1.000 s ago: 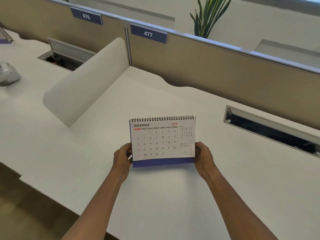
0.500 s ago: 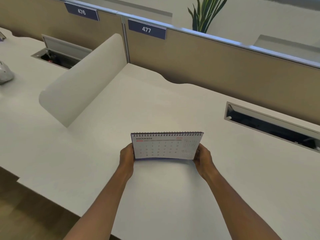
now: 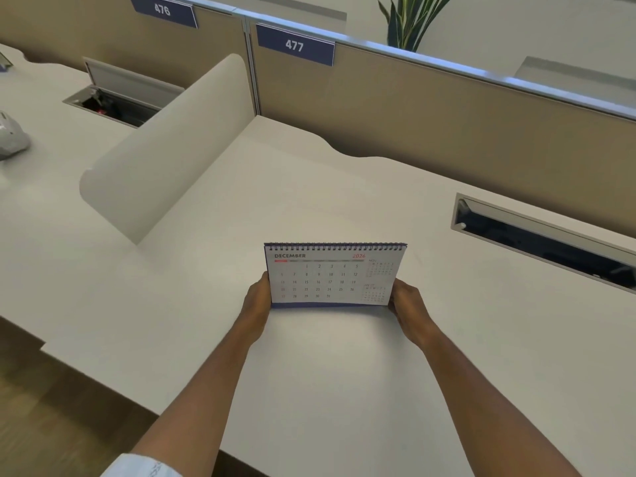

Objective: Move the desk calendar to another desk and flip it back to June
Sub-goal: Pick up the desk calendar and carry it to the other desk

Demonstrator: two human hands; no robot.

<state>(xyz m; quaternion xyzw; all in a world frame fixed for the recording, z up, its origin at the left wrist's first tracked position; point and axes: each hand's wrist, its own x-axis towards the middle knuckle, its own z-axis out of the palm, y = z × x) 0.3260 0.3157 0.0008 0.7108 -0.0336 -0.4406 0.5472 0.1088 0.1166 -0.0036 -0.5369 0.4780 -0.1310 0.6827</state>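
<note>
Desk calendar (image 3: 332,277) stands mid-tabletop (image 3: 344,390), long axis left-right, spiral on top, showing December. Left hand (image 3: 256,299) and right hand (image 3: 406,304) grip its opposite ends, equally near.

Bright, soft, even light fills the scene. The white worktop (image 3: 327,390) carries only a faint shadow on the near side of the calendar (image 3: 332,275), whose small print is slightly blurred. The partition rail (image 3: 447,65) shows a pale sheen, and long edges bow slightly toward the sides.
</note>
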